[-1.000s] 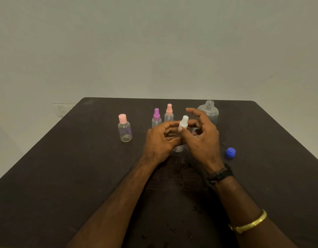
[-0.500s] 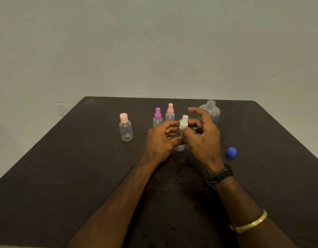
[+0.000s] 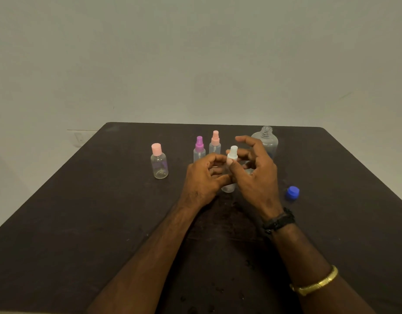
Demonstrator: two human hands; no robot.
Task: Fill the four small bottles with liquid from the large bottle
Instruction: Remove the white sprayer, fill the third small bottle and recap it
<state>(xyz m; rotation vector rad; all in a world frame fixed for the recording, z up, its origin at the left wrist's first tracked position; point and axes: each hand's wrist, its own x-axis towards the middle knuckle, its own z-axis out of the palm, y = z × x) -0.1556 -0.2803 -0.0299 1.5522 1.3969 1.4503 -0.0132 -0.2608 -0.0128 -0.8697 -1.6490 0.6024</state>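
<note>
A small clear bottle with a white spray cap stands in the middle of the dark table. My left hand grips its body. My right hand pinches the white cap with thumb and fingers, its index finger raised. Behind stand a small bottle with a purple spray cap and one with a pink spray cap. A rounder small bottle with a pink cap stands to the left. The large clear bottle, uncapped, stands behind my right hand.
A blue cap lies on the table to the right of my right hand. Small wet drops speckle the table in front of me. A plain wall rises behind the table's far edge.
My right fingers have shifted slightly around the white cap, and the index finger is lifted a little higher. The bottles stand where they were.
</note>
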